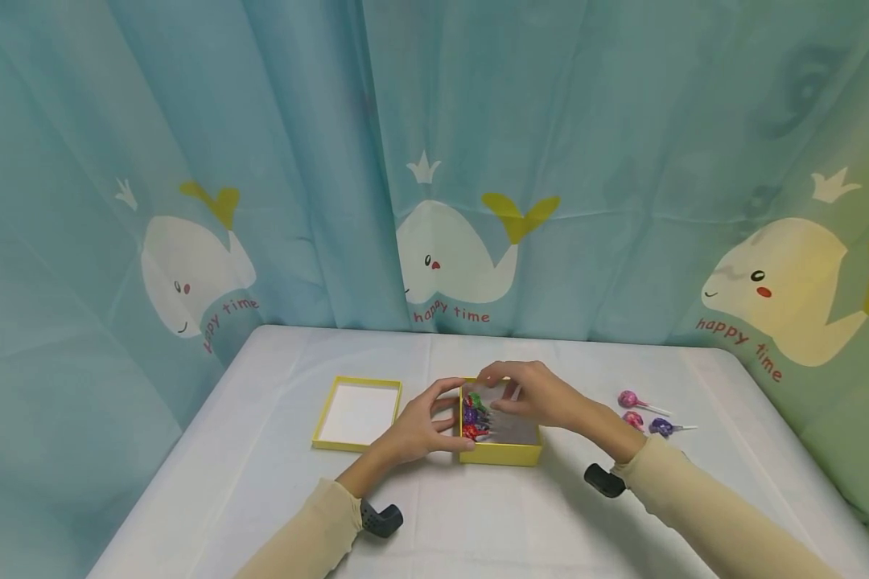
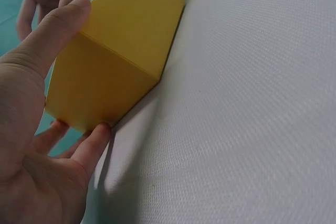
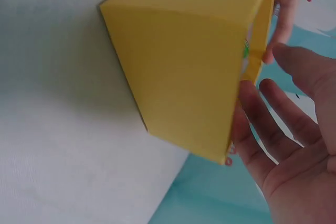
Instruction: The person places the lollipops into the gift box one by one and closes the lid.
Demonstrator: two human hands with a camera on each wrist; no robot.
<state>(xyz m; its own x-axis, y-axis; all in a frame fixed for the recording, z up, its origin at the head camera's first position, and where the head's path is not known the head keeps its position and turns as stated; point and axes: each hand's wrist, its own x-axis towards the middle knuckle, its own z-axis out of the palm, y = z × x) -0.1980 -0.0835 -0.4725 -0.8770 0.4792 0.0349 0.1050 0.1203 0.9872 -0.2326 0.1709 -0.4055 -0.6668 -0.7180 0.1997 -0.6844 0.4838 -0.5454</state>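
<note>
A yellow box [image 1: 501, 456], its top uncovered, stands on the table. Several wrapped lollipops [image 1: 472, 416] lie along its left inner side, green, purple and red, with their sticks pointing right. My left hand [image 1: 416, 426] holds the box at its left end, with the thumb [image 2: 65, 22] by the near upper edge and fingers [image 2: 92, 145] against the end wall. Over the box's far right part is my right hand [image 1: 534, 392], its fingers bent loosely downward. In the right wrist view its thumb [image 3: 302, 66] stands apart from the fingers, and nothing shows between them.
Left of the box lies a shallow yellow-edged lid [image 1: 355, 412] with its white inside up. To the right are a pink lollipop [image 1: 628, 400], another pink one [image 1: 633, 420] and a purple lollipop [image 1: 662, 427]. A blue whale-print curtain [image 1: 319, 241] hangs behind the white table [image 1: 261, 482].
</note>
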